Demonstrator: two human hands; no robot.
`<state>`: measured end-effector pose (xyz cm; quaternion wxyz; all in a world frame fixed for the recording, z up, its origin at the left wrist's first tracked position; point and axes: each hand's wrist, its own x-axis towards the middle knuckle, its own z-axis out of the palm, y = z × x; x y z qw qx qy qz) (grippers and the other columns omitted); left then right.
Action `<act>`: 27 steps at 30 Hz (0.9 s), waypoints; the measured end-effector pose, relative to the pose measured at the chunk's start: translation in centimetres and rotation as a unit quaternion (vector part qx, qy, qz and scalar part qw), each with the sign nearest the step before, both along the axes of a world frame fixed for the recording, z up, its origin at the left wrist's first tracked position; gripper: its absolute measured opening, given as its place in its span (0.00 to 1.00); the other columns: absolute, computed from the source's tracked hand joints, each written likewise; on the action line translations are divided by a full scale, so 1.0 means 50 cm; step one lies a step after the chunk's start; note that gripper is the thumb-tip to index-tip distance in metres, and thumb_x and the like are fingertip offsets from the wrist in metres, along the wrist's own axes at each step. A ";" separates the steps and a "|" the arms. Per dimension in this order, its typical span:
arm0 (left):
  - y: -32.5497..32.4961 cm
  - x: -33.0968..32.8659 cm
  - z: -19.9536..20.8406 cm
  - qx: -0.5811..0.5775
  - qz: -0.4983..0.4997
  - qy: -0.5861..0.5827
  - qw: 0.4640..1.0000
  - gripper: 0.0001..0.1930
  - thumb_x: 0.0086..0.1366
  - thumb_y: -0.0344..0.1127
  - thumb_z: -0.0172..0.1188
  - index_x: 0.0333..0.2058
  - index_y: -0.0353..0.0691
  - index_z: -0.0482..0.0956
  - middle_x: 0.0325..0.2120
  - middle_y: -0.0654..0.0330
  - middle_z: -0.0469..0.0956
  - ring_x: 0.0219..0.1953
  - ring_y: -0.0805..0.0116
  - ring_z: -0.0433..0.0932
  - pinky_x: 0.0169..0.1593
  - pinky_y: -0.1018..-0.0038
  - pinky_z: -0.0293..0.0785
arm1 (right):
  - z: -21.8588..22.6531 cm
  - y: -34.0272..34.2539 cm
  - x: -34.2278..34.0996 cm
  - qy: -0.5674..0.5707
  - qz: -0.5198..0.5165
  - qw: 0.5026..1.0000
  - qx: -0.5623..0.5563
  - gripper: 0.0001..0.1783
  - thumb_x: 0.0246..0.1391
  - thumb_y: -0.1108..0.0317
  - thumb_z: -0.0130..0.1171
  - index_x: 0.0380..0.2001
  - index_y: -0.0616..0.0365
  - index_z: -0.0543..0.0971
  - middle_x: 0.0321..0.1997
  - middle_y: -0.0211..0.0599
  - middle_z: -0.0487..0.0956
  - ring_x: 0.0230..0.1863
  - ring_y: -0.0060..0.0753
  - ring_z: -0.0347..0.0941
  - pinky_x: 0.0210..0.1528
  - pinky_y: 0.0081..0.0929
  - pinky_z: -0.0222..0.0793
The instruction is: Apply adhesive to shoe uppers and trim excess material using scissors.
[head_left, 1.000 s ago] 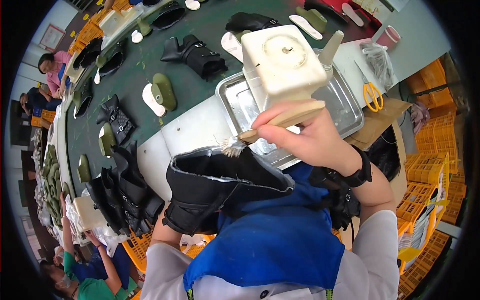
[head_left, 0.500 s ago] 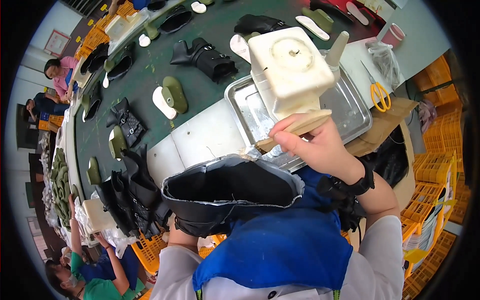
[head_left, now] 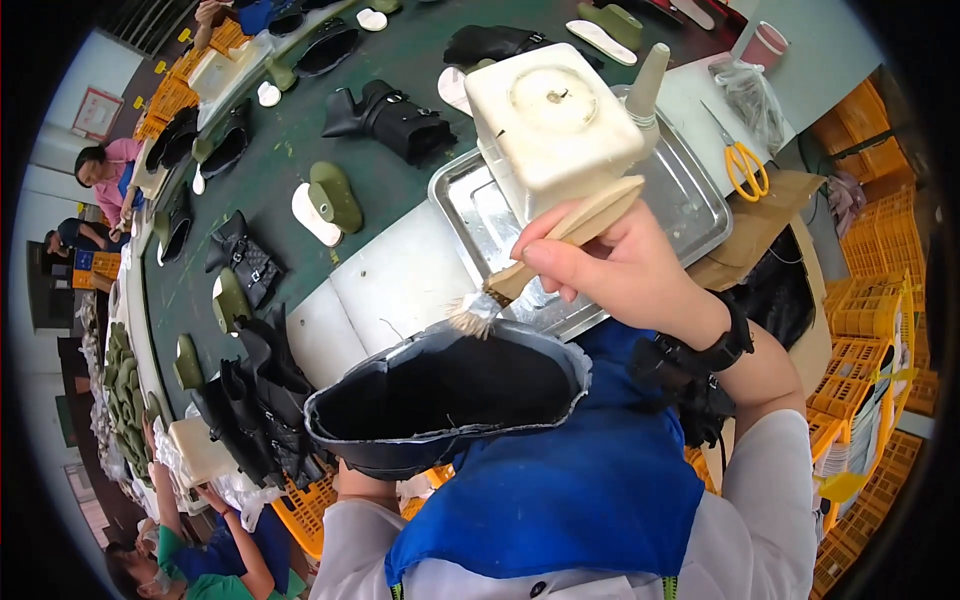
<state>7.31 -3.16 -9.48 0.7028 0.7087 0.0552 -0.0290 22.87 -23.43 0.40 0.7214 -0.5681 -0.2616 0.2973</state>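
My right hand (head_left: 610, 260) is closed around a wooden-handled brush (head_left: 565, 235), its pale, frayed bristles pointing down and left. Those bristles are at the far rim of a black boot shaft (head_left: 370, 455), whose wide opening faces up and has a greyish, rough edge. The boot is in front of my blue apron (head_left: 560, 510). Of my left arm only the forearm (head_left: 362, 485) shows below the boot; the hand itself is hidden behind it. Beyond my right hand a white plastic container (head_left: 550, 130) stands on a metal tray (head_left: 715, 235).
Orange-handled scissors (head_left: 745, 170) lie right of the tray. Black boots (head_left: 390, 120), green shoe lasts (head_left: 335, 197) and white insoles cover the green conveyor belt (head_left: 300, 130). More black boots (head_left: 265, 390) stand left. Orange crates (head_left: 850, 370) flank me. Co-workers (head_left: 215, 550) are at the left.
My right hand has brought the brush left and nearer, so its bristles now show over the boot's far rim. The whole view has shifted slightly.
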 end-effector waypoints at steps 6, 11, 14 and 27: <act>0.051 -0.036 -0.012 -0.049 0.019 0.009 0.999 0.25 0.59 0.54 0.48 0.42 0.36 0.69 0.22 0.54 0.70 0.14 0.64 0.64 0.19 0.74 0.61 | -0.038 -0.046 0.011 -0.059 -0.027 0.991 -0.115 0.09 0.51 0.68 0.58 0.32 0.62 0.77 0.24 0.27 0.76 0.22 0.11 0.67 0.23 0.13 0.63; 0.058 -0.058 -0.028 -0.087 0.033 0.010 0.996 0.25 0.59 0.54 0.49 0.42 0.36 0.69 0.23 0.54 0.70 0.14 0.64 0.65 0.19 0.74 0.61 | -0.028 -0.089 0.026 -0.048 -0.110 0.987 -0.105 0.07 0.52 0.70 0.56 0.32 0.63 0.77 0.25 0.29 0.75 0.23 0.12 0.68 0.23 0.10 0.64; 0.064 -0.066 -0.040 -0.112 0.035 0.016 0.993 0.25 0.59 0.54 0.49 0.42 0.36 0.69 0.23 0.54 0.70 0.14 0.64 0.65 0.19 0.74 0.62 | -0.032 -0.070 0.006 -0.028 -0.068 0.994 -0.086 0.07 0.52 0.70 0.56 0.32 0.63 0.77 0.26 0.30 0.76 0.24 0.13 0.69 0.23 0.10 0.64; 0.109 -0.039 -0.070 -0.213 0.085 0.021 0.973 0.24 0.59 0.53 0.49 0.42 0.36 0.69 0.24 0.54 0.71 0.15 0.64 0.65 0.20 0.74 0.63 | -0.048 -0.130 0.062 -0.225 -0.196 0.935 -0.189 0.10 0.51 0.68 0.57 0.31 0.66 0.78 0.26 0.36 0.80 0.26 0.20 0.73 0.28 0.21 0.67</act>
